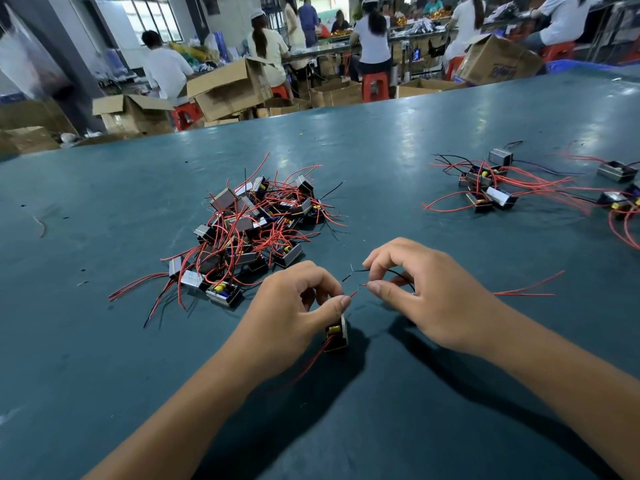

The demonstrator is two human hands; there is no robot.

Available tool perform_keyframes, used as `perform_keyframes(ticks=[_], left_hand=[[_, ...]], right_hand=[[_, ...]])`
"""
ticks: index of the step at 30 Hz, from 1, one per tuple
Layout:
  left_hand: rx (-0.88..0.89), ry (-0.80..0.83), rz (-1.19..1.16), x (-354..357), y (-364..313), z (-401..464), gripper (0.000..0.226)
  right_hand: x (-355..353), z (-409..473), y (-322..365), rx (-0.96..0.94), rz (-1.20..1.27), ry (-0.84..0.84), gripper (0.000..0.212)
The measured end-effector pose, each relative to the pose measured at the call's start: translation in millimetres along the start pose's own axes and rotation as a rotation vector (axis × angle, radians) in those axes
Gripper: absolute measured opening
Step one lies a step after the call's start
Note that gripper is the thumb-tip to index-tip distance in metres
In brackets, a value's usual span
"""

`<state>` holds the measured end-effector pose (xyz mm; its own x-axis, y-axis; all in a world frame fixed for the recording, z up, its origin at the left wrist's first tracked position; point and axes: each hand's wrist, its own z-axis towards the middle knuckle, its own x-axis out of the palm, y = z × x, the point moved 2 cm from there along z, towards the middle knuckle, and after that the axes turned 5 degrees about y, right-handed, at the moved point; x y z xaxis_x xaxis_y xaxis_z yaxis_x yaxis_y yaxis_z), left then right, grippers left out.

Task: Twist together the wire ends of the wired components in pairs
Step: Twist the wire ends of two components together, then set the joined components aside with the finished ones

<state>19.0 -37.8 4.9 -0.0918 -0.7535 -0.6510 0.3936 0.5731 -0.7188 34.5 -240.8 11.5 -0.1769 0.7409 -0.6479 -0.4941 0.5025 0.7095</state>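
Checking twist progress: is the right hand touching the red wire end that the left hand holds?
Touching. The head view shows the right hand pinching the red wire end at thumb and fingertip, while the left hand pinches it lower down.

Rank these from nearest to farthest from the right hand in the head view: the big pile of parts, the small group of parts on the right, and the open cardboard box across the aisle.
From the right hand:
1. Big pile of parts, ahead and to its left.
2. Small group of parts, farther up the table, to the right.
3. Open cardboard box, beyond the table's far edge.
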Motion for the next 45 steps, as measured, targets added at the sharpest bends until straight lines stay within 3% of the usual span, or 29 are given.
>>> perform_keyframes(ticks=[6,9,14,18,23,30,37,41,45], left_hand=[[-0.052,0.004,-0.051,-11,3,2,0.014],[-0.132,-0.003,-0.070,-29,13,4,0.013],[-0.269,0.341,-0.181,-29,20,-3,0.010],[-0.332,0.413,-0.314,-17,20,-4,0.027],[-0.390,0.407,-0.326,-7,21,-4,0.049],[-0.357,0.313,-0.220,5,16,0,0.034],[-0.417,0.237,-0.402,20,9,-2,0.033],[-0.441,0.201,-0.478,22,8,-3,0.033],[-0.430,0.175,-0.495,23,9,-3,0.028]], right_hand=[[-14,1,-1,0.027,0.024,-0.040,0.016],[-32,1,-10,0.103,-0.098,0.051,0.016],[-39,-5,-15,0.168,-0.387,0.295,0.030],[-38,-7,-15,0.279,-0.451,0.343,0.035],[-28,-5,-10,0.310,-0.443,0.285,0.032],[0,-6,-1,0.285,-0.386,0.117,0.028],[9,-8,5,0.251,-0.297,0.039,0.019],[16,-7,9,0.223,-0.354,0.047,0.017],[9,-10,13,0.241,-0.276,0.122,0.031]])
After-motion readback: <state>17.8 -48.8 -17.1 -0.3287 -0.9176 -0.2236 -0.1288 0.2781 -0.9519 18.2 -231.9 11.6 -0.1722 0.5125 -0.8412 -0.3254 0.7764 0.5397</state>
